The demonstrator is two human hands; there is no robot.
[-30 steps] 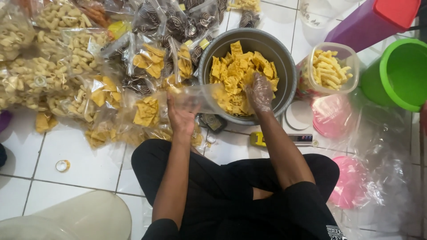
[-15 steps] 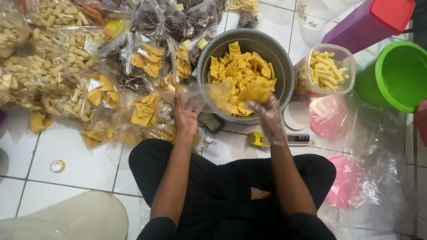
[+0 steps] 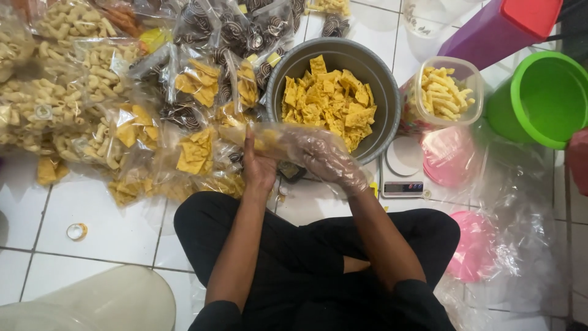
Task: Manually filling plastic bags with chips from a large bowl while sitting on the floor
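Clear thin plastic bag w/ a few yellow chips inside [image 3: 269, 138]: held level between both hands, just in front of the rim of the grey round metal pot [image 3: 383, 132], above the white tiled floor [image 3: 92, 214] and the person's crossed legs in black trousers [image 3: 294, 257].

Room: bag's far side touches or nearly touches the pot rim; cannot tell which. To the left it lies close against the heap of filled clear snack packets [image 3: 122, 116], so little free space there. Open floor only near the lap and to the lower left, where a small roll of tape [image 3: 76, 231] lies well apart.

Left hand [image 3: 258, 165]: bare, fingers curled up around the bag's left end, gripping it. Right hand [image 3: 327, 160]: in a clear plastic glove, closed over the bag's right end; its fingers are buried in film, so exact grip is hard to read.

Pot holds loose yellow square chips [image 3: 327, 101]. Right of it: clear square tub of pale stick snacks [image 3: 444, 92], green plastic bucket [image 3: 542, 98], pink round lids [image 3: 450, 156] under loose film. Small digital scale [image 3: 402, 188] beside right wrist, partly hidden. Purple container w/ red top [image 3: 502, 27] cut off at frame top.
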